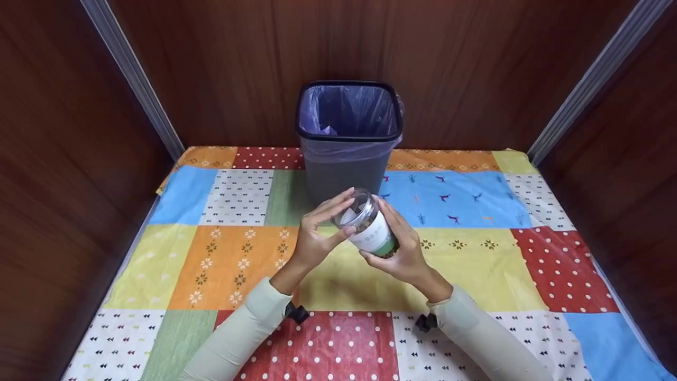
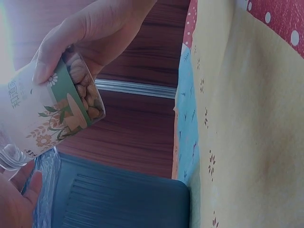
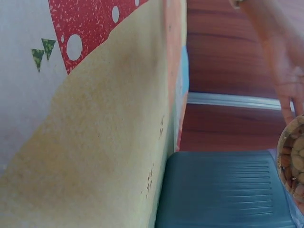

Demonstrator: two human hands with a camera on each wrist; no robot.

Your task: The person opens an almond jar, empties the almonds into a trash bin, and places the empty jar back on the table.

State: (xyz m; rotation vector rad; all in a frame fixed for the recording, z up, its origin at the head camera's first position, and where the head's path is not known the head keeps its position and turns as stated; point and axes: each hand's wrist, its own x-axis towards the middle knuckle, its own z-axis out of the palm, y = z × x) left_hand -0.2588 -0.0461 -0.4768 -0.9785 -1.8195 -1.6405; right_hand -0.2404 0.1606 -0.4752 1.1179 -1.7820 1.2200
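Around tilted jar (image 1: pixel 372 236), right hand (image 1: pixel 406 251).

I'm on the head feed, looking forward and down from above, the widest and farthest back, taking in the left hand (image 1: pixel 317 227), right hand (image 1: pixel 404 246), jar (image 1: pixel 374 235), bin (image 1: pixel 344 172) and much of the tablecloth (image 1: pixel 460 275). My left wrist feed sits low and close, rolled sideways, cloth down its right, facing the jar's side; the right wrist's rolls oppositely, cloth at left, one round jar end clipped at its right edge. Both wrist feeds share jar and bin.
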